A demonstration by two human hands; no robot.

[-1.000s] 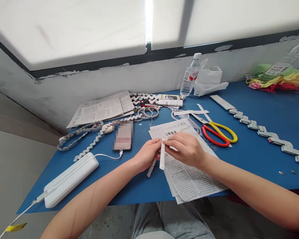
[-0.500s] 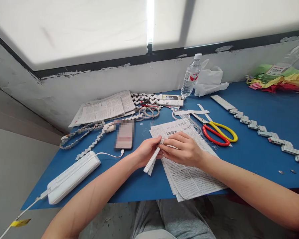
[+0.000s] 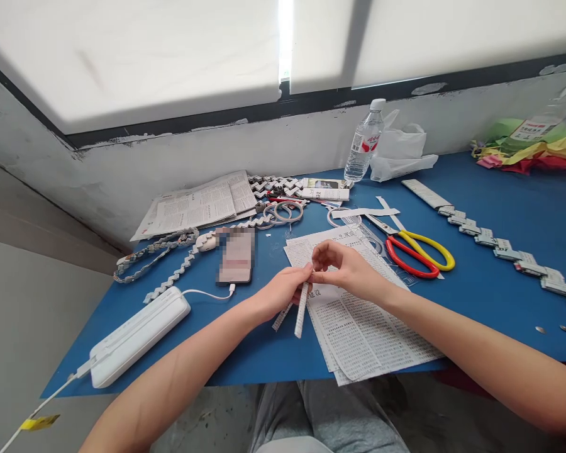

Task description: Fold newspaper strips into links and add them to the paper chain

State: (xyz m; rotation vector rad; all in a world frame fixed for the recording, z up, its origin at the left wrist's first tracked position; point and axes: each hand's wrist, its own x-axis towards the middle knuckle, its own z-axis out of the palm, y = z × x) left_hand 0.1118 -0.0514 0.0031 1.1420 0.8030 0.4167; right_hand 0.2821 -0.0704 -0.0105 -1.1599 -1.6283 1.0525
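1. Left hand pinches the folded newsprint above the tabletop's near side.
2. Right hand curls beside its far end; cannot tell whether it grips.
3. Scissors lie farther right.

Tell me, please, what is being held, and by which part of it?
The left grip holds narrow folded newspaper by its upper part; two lengths stick out below. Whether the right grip, close by, also holds it cannot be told.

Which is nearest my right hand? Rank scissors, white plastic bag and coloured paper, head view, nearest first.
1. Scissors: just right of the right hand.
2. White plastic bag: farther back, slightly right.
3. Coloured paper: back, far right.
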